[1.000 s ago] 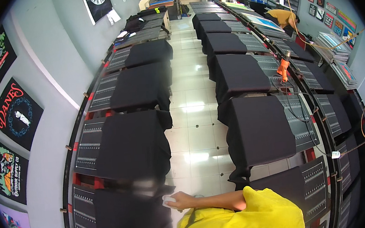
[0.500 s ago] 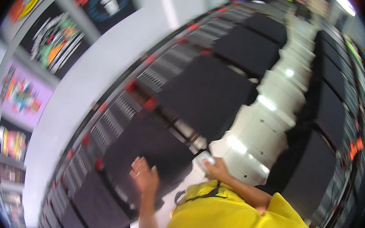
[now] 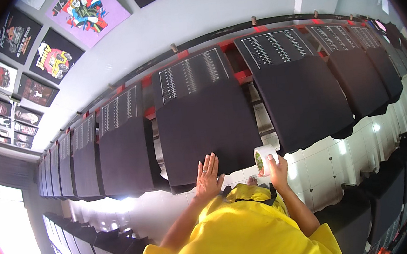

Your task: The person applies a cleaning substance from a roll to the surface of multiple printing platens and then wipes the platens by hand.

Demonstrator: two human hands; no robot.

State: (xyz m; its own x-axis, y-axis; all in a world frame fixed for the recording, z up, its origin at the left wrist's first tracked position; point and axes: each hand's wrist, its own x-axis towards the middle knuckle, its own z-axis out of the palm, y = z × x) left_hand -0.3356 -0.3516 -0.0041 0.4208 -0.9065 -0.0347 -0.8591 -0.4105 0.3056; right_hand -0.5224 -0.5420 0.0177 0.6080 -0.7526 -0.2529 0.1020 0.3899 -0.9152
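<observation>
A roll of white tape (image 3: 266,153) with a green-patterned core is gripped in my right hand (image 3: 278,170), just off the front edge of the boards. My left hand (image 3: 208,175) lies flat with fingers stretched on the front part of a black T-shirt (image 3: 203,122). That shirt is pulled over a flat printing board (image 3: 191,75), whose bare far end shows white ruled marks. To its right, another black T-shirt (image 3: 305,98) covers the neighbouring board, with a gap between the two.
More boards with black shirts (image 3: 126,155) run in a row to both sides, on a red and black frame (image 3: 242,73). Behind me stands a second row of covered boards (image 3: 389,202). Pale floor tiles (image 3: 316,170) lie between the rows. Printed designs (image 3: 89,13) hang on the wall.
My view has swung left to face the row of boards. My left hand now rests on the shirt's front part, and the tape roll in my right hand has come up into clearer sight.
</observation>
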